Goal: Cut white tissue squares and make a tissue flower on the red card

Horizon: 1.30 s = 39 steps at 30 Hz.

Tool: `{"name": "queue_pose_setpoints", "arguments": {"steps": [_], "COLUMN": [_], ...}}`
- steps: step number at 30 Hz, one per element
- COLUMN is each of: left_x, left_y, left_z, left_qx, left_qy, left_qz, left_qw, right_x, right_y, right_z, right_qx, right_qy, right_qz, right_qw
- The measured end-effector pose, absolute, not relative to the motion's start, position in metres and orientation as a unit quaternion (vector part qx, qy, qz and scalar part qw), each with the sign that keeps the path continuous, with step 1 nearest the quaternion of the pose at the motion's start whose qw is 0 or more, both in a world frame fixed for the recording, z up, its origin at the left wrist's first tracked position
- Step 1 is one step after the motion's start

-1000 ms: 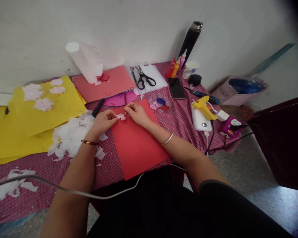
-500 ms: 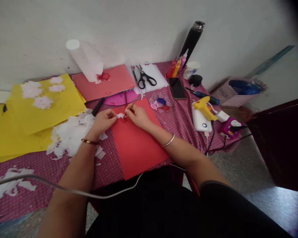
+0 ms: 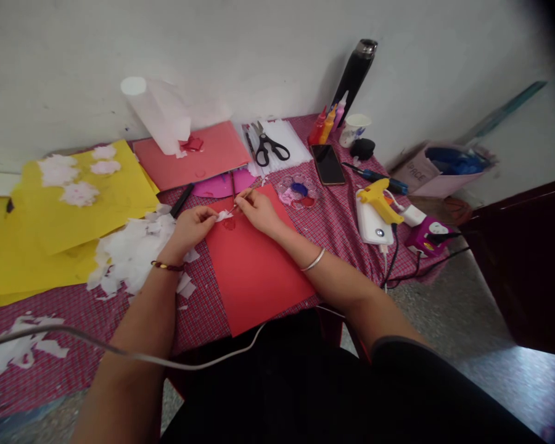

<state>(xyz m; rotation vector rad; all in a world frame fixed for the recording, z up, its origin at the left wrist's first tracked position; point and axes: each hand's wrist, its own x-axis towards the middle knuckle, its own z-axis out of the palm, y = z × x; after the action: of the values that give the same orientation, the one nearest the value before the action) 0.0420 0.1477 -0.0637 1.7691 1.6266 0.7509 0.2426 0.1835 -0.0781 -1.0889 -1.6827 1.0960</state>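
My left hand point(image 3: 193, 231) pinches the edge of a small piece of white paper point(image 3: 223, 216) between thumb and fingers. Facing it, my right hand point(image 3: 259, 211) is closed on a thin paintbrush, its tip at the paper's right side; most of the brush is hidden by the fingers. Both hands are over the upper part of a red sheet point(image 3: 259, 271). A glossy red patch point(image 3: 229, 226) lies on that sheet just below the white piece. Right of my right hand sits a clear palette point(image 3: 284, 185) with blue, pink and red paint.
Torn white paper point(image 3: 129, 253) is heaped at left, beside yellow sheets point(image 3: 111, 209) bearing pale pink paper flowers point(image 3: 80, 193). Scissors point(image 3: 271, 148), paint bottles point(image 3: 327, 126) and a phone point(image 3: 328, 163) lie behind. A yellow glue gun point(image 3: 382, 200) is at right; a white cable point(image 3: 185, 367) crosses in front.
The white paper has shifted slightly and looks more crumpled or folded. My right hand has tilted a little, and the brush's rear end shows less. My left hand stays nearly in place.
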Motion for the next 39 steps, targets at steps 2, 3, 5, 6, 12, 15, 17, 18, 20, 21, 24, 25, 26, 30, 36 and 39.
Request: {"name": "queue_pose_setpoints", "arguments": {"steps": [2, 3, 5, 6, 12, 15, 17, 18, 20, 21, 24, 25, 26, 30, 36, 39], "left_x": [0.043, 0.044, 0.046, 0.046, 0.013, -0.023, -0.043, -0.051, -0.061, -0.063, -0.057, -0.052, -0.047, -0.025, -0.018, -0.018], "left_y": [0.147, 0.147, 0.146, 0.146, 0.143, 0.135, 0.128, 0.125, 0.122, 0.122, 0.127, 0.13, 0.134, 0.152, 0.163, 0.162], "left_z": [-0.064, -0.065, -0.064, -0.063, -0.018, 0.019, 0.035, 0.038, 0.036, 0.031, 0.013, 0.007, 0.001, -0.015, -0.02, -0.013], "left_qx": [0.669, 0.667, 0.649, 0.627, 0.471, 0.446, 0.462, 0.48, 0.523, 0.548, 0.627, 0.658, 0.69, 0.792, 0.811, 0.804], "left_qy": [0.615, 0.616, 0.619, 0.619, 0.584, 0.59, 0.626, 0.65, 0.697, 0.712, 0.713, 0.699, 0.68, 0.6, 0.585, 0.593], "left_qz": [0.281, 0.281, 0.293, 0.315, 0.516, 0.589, 0.572, 0.541, 0.445, 0.388, 0.251, 0.221, 0.195, 0.087, 0.0, 0.009], "left_qw": [0.308, 0.311, 0.331, 0.354, 0.414, 0.327, 0.26, 0.234, 0.207, 0.204, 0.188, 0.172, 0.153, 0.065, 0.002, 0.028], "right_x": [0.245, 0.245, 0.246, 0.246, 0.25, 0.254, 0.254, 0.254, 0.254, 0.253, 0.253, 0.253, 0.253, 0.254, 0.255, 0.255], "right_y": [0.188, 0.191, 0.192, 0.192, 0.179, 0.177, 0.178, 0.178, 0.179, 0.179, 0.178, 0.178, 0.177, 0.177, 0.177, 0.177], "right_z": [-0.081, -0.082, -0.083, -0.083, -0.077, -0.076, -0.076, -0.076, -0.076, -0.076, -0.076, -0.076, -0.076, -0.078, -0.079, -0.079], "right_qx": [-0.437, -0.44, -0.444, -0.443, -0.405, -0.399, -0.395, -0.392, -0.384, -0.381, -0.381, -0.381, -0.38, -0.381, -0.372, -0.367], "right_qy": [-0.629, -0.607, -0.565, -0.547, -0.476, -0.444, -0.429, -0.426, -0.431, -0.435, -0.442, -0.443, -0.444, -0.455, -0.467, -0.471], "right_qz": [0.467, 0.484, 0.516, 0.531, 0.61, 0.633, 0.645, 0.649, 0.652, 0.651, 0.648, 0.648, 0.647, 0.641, 0.638, 0.639], "right_qw": [0.442, 0.451, 0.466, 0.473, 0.488, 0.492, 0.494, 0.494, 0.492, 0.491, 0.49, 0.49, 0.489, 0.488, 0.486, 0.485]}}
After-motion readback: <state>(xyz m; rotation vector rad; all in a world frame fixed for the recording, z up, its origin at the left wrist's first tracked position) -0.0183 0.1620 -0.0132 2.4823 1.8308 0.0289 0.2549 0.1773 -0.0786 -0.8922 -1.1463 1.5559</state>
